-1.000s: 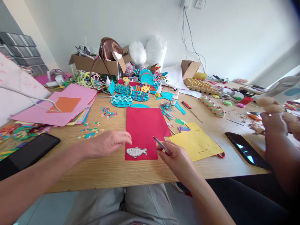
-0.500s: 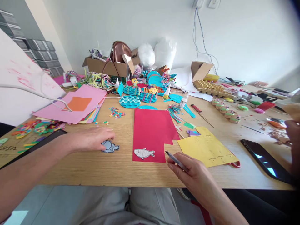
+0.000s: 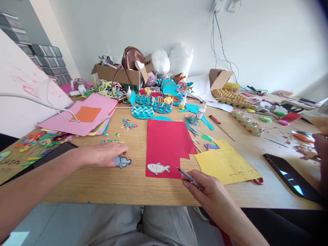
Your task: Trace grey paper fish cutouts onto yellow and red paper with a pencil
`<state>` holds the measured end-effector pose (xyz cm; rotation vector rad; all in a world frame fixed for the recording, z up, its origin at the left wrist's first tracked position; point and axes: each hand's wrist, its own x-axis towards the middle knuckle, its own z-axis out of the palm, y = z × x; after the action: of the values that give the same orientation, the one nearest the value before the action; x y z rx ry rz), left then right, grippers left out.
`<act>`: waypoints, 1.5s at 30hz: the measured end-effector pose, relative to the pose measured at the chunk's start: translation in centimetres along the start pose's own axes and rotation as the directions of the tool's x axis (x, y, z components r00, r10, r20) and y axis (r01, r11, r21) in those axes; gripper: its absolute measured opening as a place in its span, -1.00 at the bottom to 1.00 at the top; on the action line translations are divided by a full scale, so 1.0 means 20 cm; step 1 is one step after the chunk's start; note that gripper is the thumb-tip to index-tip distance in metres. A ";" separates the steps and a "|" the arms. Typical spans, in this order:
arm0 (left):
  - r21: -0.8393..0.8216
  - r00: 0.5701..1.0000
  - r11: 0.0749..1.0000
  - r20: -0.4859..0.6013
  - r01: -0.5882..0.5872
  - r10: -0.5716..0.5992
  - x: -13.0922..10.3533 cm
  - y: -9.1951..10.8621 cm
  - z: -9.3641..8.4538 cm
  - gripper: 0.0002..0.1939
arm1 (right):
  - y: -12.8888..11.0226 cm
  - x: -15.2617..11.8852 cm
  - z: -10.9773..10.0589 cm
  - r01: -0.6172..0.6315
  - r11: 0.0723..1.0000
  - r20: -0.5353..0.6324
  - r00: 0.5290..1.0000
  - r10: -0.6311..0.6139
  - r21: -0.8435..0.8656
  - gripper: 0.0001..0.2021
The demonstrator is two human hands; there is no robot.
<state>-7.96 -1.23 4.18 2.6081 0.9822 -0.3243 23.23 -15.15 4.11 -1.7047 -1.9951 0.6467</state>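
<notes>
My left hand (image 3: 106, 152) rests on the table at the left, fingers stretched forward over a grey-blue paper fish cutout (image 3: 124, 162) and partly covering its head end. The hand touches the cutout but is not closed round it. A black-and-grey pen (image 3: 191, 178) is gripped in my right hand (image 3: 205, 188), its tip pointing left near the lower right edge of a red sheet of paper (image 3: 165, 143). On that sheet's lower left corner lies a white paper fish cutout (image 3: 158, 168) with drawn stripes. The red sheet has a stepped cut on its right side.
A yellow sheet (image 3: 225, 164) lies right of the red one, with a phone (image 3: 289, 177) beyond. Pink paper (image 3: 94, 102), colourful scraps (image 3: 128, 123), blue wavy ornaments (image 3: 142, 112) and glue bottles (image 3: 201, 111) surround the work area. Another person's hand (image 3: 321, 150) shows at the right edge.
My right hand has shifted slightly left, bringing the pen tip to the edge of the red sheet. My left hand stays by the grey-blue fish cutout.
</notes>
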 end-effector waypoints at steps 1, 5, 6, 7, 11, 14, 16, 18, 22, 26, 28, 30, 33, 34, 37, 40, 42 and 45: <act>-0.017 1.000 1.000 -0.001 -0.005 0.005 0.00 0.00 0.00 -0.73 | 0.00 0.00 0.00 -0.002 1.000 0.005 1.000 0.002 -0.003 -0.78; -0.049 0.999 0.999 0.038 0.013 -0.011 0.00 0.02 -0.01 -0.69 | 0.01 -0.01 0.01 -0.021 1.000 0.030 0.999 0.021 -0.005 -0.78; -0.047 0.999 0.999 0.041 0.023 -0.022 0.00 0.03 -0.01 -0.70 | 0.01 -0.01 0.01 -0.024 1.000 0.034 0.999 0.024 -0.006 -0.79; -0.040 0.999 0.999 0.037 0.027 -0.026 0.00 0.04 -0.01 -0.72 | 0.00 -0.01 0.01 -0.025 1.000 0.035 0.999 0.025 -0.005 -0.79; -0.015 1.000 1.000 -0.011 -0.018 0.018 0.01 0.04 0.00 -0.78 | 0.00 -0.01 0.00 -0.024 1.000 0.025 0.999 0.023 0.012 -0.81; -0.035 1.000 0.999 -0.005 0.020 -0.020 0.01 0.03 0.01 -0.80 | 0.01 -0.01 0.00 -0.026 1.000 0.018 1.000 0.025 0.015 -0.80; -0.055 0.997 0.996 0.023 0.072 -0.071 0.01 0.03 0.01 -0.80 | 0.01 -0.02 0.00 -0.035 0.999 0.017 0.999 0.035 0.016 -0.79; -0.091 0.995 0.992 0.045 0.093 -0.089 0.01 0.02 0.00 -0.81 | 0.01 -0.02 0.00 -0.049 0.998 0.017 0.999 0.049 0.036 -0.80; -0.225 0.999 0.974 0.039 0.036 -0.028 0.02 0.04 -0.06 -0.91 | 0.01 -0.02 0.02 -0.101 0.974 0.023 0.995 0.099 0.201 -0.82; -0.354 1.000 0.935 -0.009 -0.026 0.025 0.07 0.16 -0.15 -0.84 | -0.04 0.03 0.06 -0.204 0.875 0.078 0.979 0.189 0.440 -0.86; -0.436 0.999 0.898 -0.012 -0.049 0.049 0.12 0.24 -0.18 -0.83 | -0.08 0.08 0.08 -0.235 0.817 0.066 0.970 0.236 0.527 -0.89; -0.499 0.995 0.860 -0.042 -0.103 0.094 0.17 0.30 -0.18 -0.82 | -0.11 0.13 0.09 -0.205 0.797 0.037 0.974 0.224 0.568 -0.86; -0.536 0.987 0.829 -0.078 -0.159 0.139 0.25 0.35 -0.17 -0.81 | -0.13 0.21 0.11 -0.208 0.772 0.058 0.974 0.218 0.600 -0.86; -0.540 0.984 0.822 -0.090 -0.179 0.154 0.27 0.36 -0.16 -0.81 | -0.13 0.23 0.12 -0.195 0.773 0.067 0.979 0.194 0.604 -0.88; -0.547 0.978 0.810 -0.114 -0.210 0.176 0.32 0.39 -0.16 -0.82 | -0.11 0.26 0.13 -0.177 0.778 0.091 0.984 0.153 0.603 -0.93; -0.564 0.981 0.803 -0.124 -0.192 0.148 0.33 0.40 -0.18 -0.85 | -0.07 0.25 0.13 -0.182 0.805 0.093 0.983 0.157 0.565 -0.93; -0.576 0.981 0.796 -0.156 -0.187 0.118 0.33 0.39 -0.20 -0.89 | -0.03 0.24 0.12 -0.183 0.840 0.054 0.982 0.181 0.511 -0.92; -0.523 0.972 0.833 -0.223 -0.179 0.069 0.32 0.34 -0.21 -0.92 | 0.05 0.20 0.09 -0.208 0.857 -0.056 0.963 0.265 0.472 -0.91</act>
<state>1.73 -0.50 7.54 2.1835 0.8063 0.2259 22.27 -11.14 2.16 -1.6495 -1.4080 0.9897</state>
